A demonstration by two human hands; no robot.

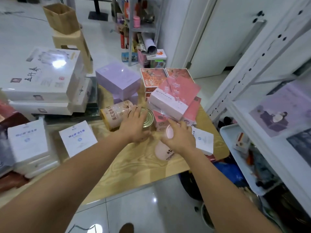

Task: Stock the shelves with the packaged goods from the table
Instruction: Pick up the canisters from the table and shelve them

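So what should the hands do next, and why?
Probably close the left hand around the tin can lying on its side and lift it. That hand already rests on the can with fingers spread, not gripping, while the right hand hovers open over the pink pouch. The shelf waits to the right.

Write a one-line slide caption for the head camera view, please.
Both hands, left hand and right hand, reach for cans lying among boxed goods.
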